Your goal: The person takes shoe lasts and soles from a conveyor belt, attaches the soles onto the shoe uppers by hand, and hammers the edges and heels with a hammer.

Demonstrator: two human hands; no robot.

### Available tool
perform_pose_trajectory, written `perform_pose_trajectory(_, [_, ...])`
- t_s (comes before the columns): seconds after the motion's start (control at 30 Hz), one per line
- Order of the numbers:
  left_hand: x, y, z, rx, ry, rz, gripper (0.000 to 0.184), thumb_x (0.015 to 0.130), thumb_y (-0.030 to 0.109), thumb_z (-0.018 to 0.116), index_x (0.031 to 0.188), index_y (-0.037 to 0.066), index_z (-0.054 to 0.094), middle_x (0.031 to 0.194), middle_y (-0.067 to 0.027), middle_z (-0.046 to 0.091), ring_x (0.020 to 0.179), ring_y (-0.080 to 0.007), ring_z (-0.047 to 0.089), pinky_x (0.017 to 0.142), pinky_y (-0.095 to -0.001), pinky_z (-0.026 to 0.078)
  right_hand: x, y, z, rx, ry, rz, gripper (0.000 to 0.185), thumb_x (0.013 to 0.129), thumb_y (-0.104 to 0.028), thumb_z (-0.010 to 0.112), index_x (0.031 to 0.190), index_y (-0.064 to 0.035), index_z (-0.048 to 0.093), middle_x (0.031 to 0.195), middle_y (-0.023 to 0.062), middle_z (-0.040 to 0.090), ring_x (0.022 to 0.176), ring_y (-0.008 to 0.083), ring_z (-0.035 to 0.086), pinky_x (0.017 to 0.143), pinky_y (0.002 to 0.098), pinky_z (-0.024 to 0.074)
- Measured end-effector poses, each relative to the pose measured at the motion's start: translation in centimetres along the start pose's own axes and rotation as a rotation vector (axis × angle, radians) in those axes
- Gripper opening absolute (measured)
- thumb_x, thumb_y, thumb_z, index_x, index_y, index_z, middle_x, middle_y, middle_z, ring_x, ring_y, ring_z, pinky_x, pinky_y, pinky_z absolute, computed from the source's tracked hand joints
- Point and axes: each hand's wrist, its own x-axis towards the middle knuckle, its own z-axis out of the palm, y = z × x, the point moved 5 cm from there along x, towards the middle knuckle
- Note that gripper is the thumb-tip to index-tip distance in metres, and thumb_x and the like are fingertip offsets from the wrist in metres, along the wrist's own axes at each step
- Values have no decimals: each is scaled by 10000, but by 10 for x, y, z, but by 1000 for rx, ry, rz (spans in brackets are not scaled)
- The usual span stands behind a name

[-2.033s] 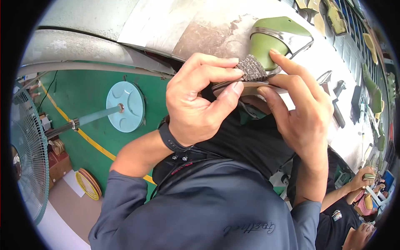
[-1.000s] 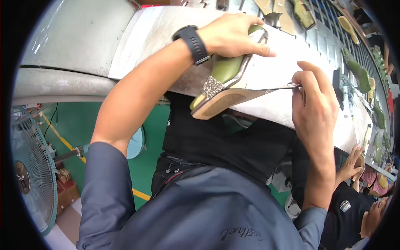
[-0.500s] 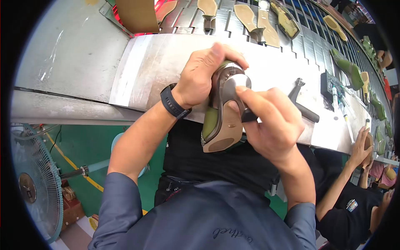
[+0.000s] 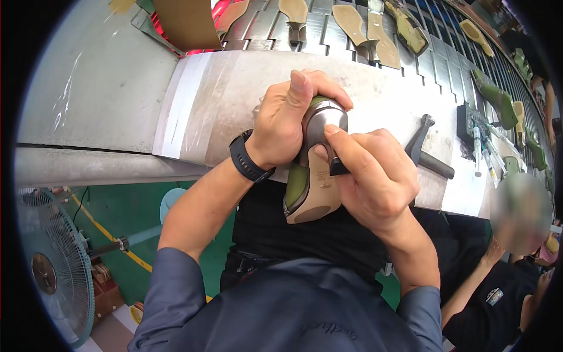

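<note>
A green shoe [image 4: 297, 185] is held with its sole side up and its toe towards my body. My left hand [image 4: 287, 114] wraps round the back of it, fingers curled over the far end and thumb raised. A tan sole [image 4: 319, 190] with a shiny silver-grey heel [image 4: 326, 121] lies over the shoe's underside. My right hand [image 4: 378, 176] is closed on this heel, index fingertip pressing its curved back and thumb low against the sole. The heel's dark tip sticks out beside the right fingers. Whether glue joins sole and shoe I cannot tell.
A hammer [image 4: 425, 149] lies on the bench [image 4: 234, 76], right of my hands. Beyond it stand a dark block [image 4: 466, 126] and several syringes [image 4: 482, 152]. Soles with heels and green shoes [image 4: 495, 100] sit on the slatted conveyor [image 4: 322, 38]. A fan [image 4: 53, 267] stands left; a co-worker's arm [image 4: 469, 281] reaches in at right.
The heel has shifted left and sits more squarely over the back of the shoe. My right hand moved slightly left with it. My left hand keeps its hold.
</note>
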Motion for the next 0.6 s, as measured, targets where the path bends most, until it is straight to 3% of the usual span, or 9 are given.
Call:
perform_pose_trajectory(0.1, [0, 0, 0, -2, -7, -21, 924, 1115, 613, 80, 969, -29, 727, 1018, -134, 688, 937, -218, 635, 879, -345, 501, 1, -1, 1, -10, -7, -7, 391, 685, 15, 806, 1068, 50, 741, 790, 69, 601, 602, 196, 543, 515, 319, 461])
perform_pose_trajectory(0.27, [0, -7, -1, -64, -11, -12, 744, 1121, 567, 297, 1005, -38, 714, 1019, -123, 682, 944, -197, 627, 859, -317, 482, 5, 7, 2, -1, -7, -12, 367, 672, -5, 767, 1037, 17, 747, 787, 52, 613, 611, 207, 563, 540, 341, 470])
perform_pose_trajectory(0.37, [16, -6, -1, -283, 70, -247, 295, 1076, 280, 598, 991, 26, 723, 780, 35, 609, 680, -33, 519, 592, -203, 406, 21, 34, 3, 12, 16, 9, 338, 664, -1, 728, 998, -39, 754, 792, 42, 637, 639, 228, 600, 568, 367, 494])
perform_pose_trajectory(0.4, [29, -12, -3, -223, 103, -153, 278, 1063, 255, 591, 989, 22, 723, 780, 26, 619, 687, -36, 526, 593, -207, 410, 24, 44, 5, 40, 33, 44, 328, 669, 8, 710, 984, -72, 758, 793, 43, 644, 657, 242, 619, 578, 383, 508])
perform_pose_trajectory(0.47, [45, -33, -7, -285, 86, -179, 289, 1048, 231, 558, 972, 2, 718, 799, 2, 653, 704, -64, 560, 631, -228, 448, 34, 58, 6, 72, -50, 171, 333, 701, 28, 693, 1007, -97, 733, 823, 75, 636, 691, 280, 644, 618, 394, 538])
perform_pose_trajectory(0.5, [48, -34, 1, -478, 48, -364, 278, 1022, 210, 531, 980, -13, 691, 896, -74, 689, 808, -127, 634, 762, -258, 506, 34, 71, 9, 94, -134, 267, 303, 757, 14, 713, 1040, -96, 713, 857, 80, 640, 737, 279, 667, 645, 371, 553])
perform_pose_trajectory(0.6, [58, -48, 6, -457, 113, -319, 270, 1031, 199, 568, 935, -10, 710, 870, -60, 718, 793, -100, 629, 728, -247, 496, 37, 82, -1, 264, -239, 464, 348, 815, -94, 785, 1153, -95, 700, 939, 88, 668, 823, 248, 688, 690, 355, 561])
